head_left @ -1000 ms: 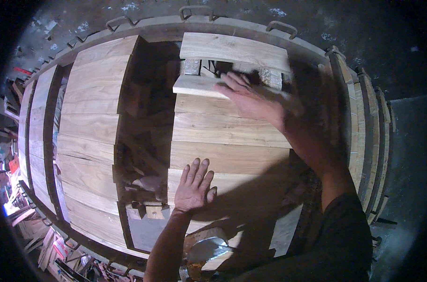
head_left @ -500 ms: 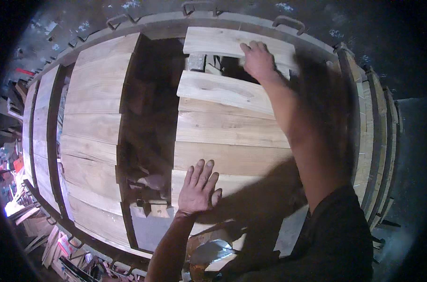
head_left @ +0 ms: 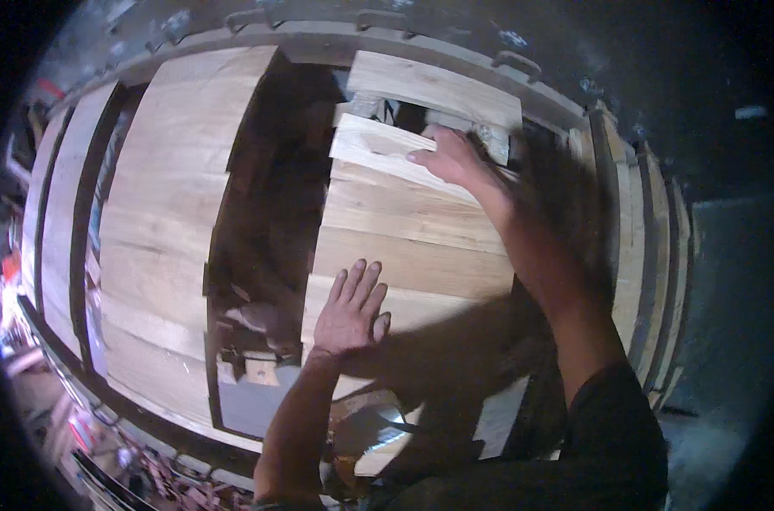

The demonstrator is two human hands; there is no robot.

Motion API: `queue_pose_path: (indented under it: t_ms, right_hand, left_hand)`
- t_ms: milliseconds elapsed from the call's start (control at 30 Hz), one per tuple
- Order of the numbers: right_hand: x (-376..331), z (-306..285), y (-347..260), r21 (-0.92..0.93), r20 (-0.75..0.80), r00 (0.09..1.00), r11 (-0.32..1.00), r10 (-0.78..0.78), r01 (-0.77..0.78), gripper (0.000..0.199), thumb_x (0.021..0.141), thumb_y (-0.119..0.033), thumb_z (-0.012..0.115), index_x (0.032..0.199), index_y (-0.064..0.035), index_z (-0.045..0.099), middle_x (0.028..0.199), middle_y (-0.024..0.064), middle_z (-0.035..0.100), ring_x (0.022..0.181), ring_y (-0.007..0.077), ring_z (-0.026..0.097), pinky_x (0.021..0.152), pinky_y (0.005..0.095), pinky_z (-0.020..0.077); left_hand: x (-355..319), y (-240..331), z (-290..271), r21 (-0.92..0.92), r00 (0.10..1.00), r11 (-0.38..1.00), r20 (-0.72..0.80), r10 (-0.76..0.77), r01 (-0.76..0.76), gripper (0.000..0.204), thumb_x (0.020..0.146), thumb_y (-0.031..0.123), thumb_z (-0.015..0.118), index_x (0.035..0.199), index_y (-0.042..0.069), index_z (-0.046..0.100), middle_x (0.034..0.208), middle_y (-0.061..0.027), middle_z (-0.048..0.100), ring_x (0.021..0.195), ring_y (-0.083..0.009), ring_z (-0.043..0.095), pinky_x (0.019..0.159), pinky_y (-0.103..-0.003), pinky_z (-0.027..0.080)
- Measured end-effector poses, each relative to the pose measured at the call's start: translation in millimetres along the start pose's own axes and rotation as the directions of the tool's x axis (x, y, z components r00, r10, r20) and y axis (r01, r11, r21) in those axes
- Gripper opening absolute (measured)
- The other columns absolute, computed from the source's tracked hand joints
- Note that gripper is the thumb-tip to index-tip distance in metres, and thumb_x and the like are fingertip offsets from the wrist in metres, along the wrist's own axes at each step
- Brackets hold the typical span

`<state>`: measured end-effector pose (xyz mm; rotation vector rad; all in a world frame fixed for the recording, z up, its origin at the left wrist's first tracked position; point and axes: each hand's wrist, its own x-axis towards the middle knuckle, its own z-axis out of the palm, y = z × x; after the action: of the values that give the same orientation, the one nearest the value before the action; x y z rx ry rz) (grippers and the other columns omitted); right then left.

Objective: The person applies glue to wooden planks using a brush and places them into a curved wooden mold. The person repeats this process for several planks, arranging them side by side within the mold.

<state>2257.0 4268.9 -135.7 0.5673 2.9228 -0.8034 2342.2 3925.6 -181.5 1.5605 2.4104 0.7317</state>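
A row of pale wooden boards (head_left: pixel 412 228) lies edge to edge in front of me. My left hand (head_left: pixel 350 311) rests flat on one of the nearer boards, fingers stretched out. My right hand (head_left: pixel 457 157) grips a loose board (head_left: pixel 374 146), its fingers over the far edge and its thumb on top. That board lies slightly aslant against the row. Beyond it is a gap, then another board (head_left: pixel 438 83) at the far end. Through the gap show light-coloured parts of the support below.
To the left, past a dark gap, runs a second row of boards (head_left: pixel 169 200). More stacked boards (head_left: pixel 630 247) stand at the right. A rounded container with a shiny patch (head_left: pixel 387 430) sits close to me. Scrap wood (head_left: pixel 140 477) lies at lower left. Metal loops (head_left: pixel 516 61) line the far rail.
My right hand has moved nearer, from the far-end board to the loose board before the gap. My left hand still lies flat. The whole view has shifted and tilted slightly.
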Motion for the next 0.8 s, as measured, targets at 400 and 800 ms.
queue_pose_path:
  t_ms: [400,800]
  right_hand:
    - [-176,-27,-84,-0.134,0.013,0.983,0.974,-0.184,0.184,0.026,0.084,-0.014,0.071,0.104,-0.0027,0.059,0.097,0.0269,0.065,0.090,0.0486,0.062,0.076,0.0535,0.0494]
    - [-403,0,-192,0.058,-0.446,0.773,0.847,-0.452,0.528,0.036,0.079,0.006,0.067,0.114,-0.0016,0.061,0.124,0.0182,0.061,0.114,0.0390,0.060,0.097,0.0434,0.0507]
  left_hand:
    - [-6,8,-54,-0.865,0.935,0.365,0.280,-0.219,0.344,0.069,0.086,0.012,0.072,0.147,-0.001,0.042,0.143,-0.0185,0.052,0.131,-0.0330,0.051,0.114,-0.041,0.037]
    - [-175,136,-223,-0.249,0.938,0.969,-0.338,-0.081,-0.006,0.039,0.065,-0.008,0.073,0.103,0.000,0.068,0.108,-0.0150,0.069,0.096,-0.0345,0.066,0.085,-0.037,0.056]
